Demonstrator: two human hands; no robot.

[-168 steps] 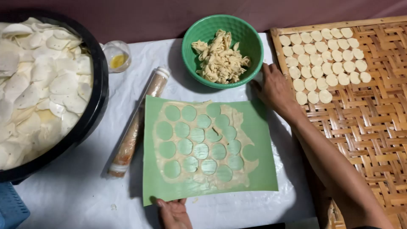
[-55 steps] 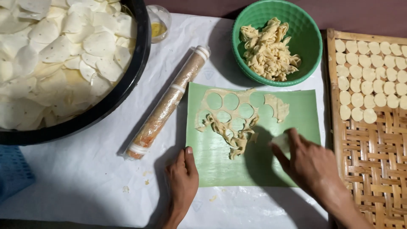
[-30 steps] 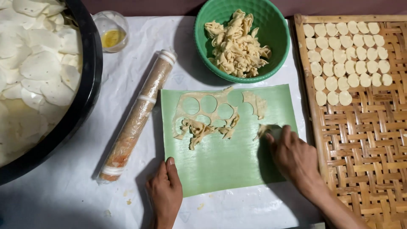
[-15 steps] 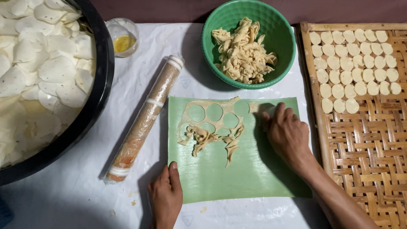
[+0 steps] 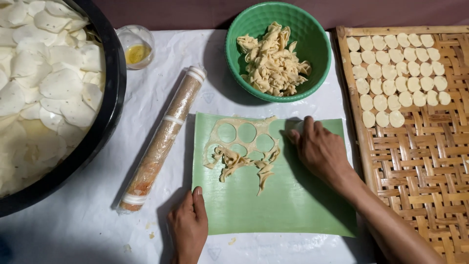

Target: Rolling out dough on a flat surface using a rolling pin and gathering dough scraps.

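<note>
A green mat (image 5: 288, 205) lies on the white cloth. On its far left part sits a web of pale leftover dough (image 5: 242, 149) with round holes cut out, partly bunched up. My left hand (image 5: 188, 227) presses flat on the mat's near left corner. My right hand (image 5: 320, 149) rests on the mat's far right part, fingers curled on the surface just right of the dough; I cannot see anything in it. A green bowl (image 5: 312, 29) with dough scraps (image 5: 271, 61) stands behind the mat.
A woven bamboo tray (image 5: 420, 166) at right carries rows of small dough rounds (image 5: 398, 80). A wrapped rolling pin (image 5: 163, 142) lies diagonally left of the mat. A big black basin (image 5: 110, 112) of white discs is far left. A small glass cup (image 5: 134, 46) holds yellow liquid.
The cut rounds have gone from the mat; only the holed dough web stays, gathered toward the far left. My right hand slid up the mat's right side. The left hand stayed on the corner.
</note>
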